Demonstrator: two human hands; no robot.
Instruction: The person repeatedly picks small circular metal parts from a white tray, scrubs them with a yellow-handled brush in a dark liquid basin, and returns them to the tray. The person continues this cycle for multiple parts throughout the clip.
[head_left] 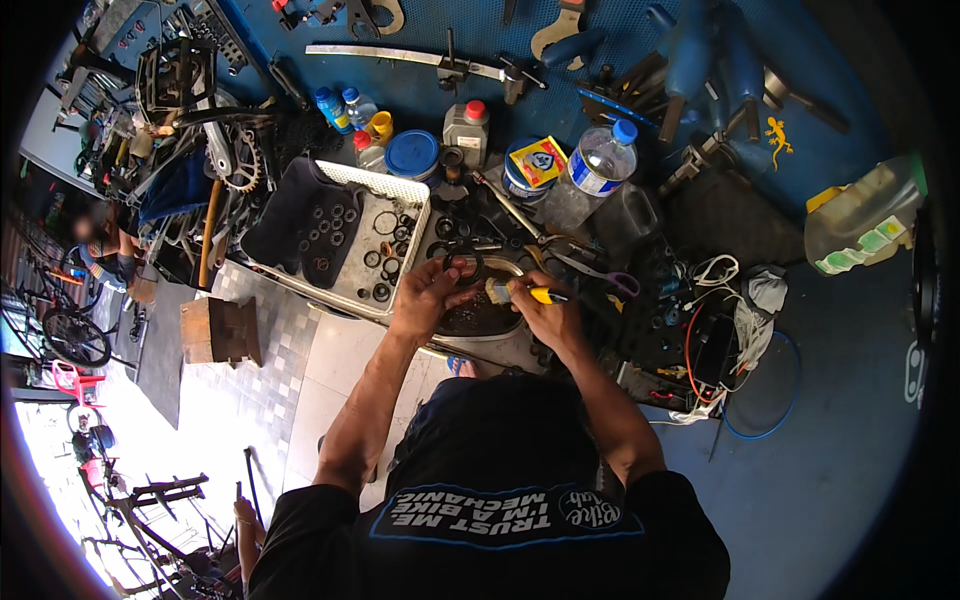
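Observation:
My left hand (428, 298) pinches a dark ring (474, 277) over a shallow metal pan (478, 340) of murky brown liquid. In my right hand (549, 318) is a paintbrush (545, 295) with a yellow handle, closed in the fingers. Its pale bristles (497, 291) point left, close to the ring; whether they touch it I cannot tell. Left of the pan stands a white plastic basket (417, 222), with a black cloth (290, 215) across part of it. Several small rings and bearings (380, 292) lie on the cloth and on the basket's bottom.
Behind the pan are a blue-lidded tub (411, 154), a grey bottle (466, 132) and a large clear bottle (597, 172). Purple-handled scissors (622, 284) and tangled cables (735, 325) lie to the right. Bike parts (236, 155) crowd the left. A person (105, 250) sits far left.

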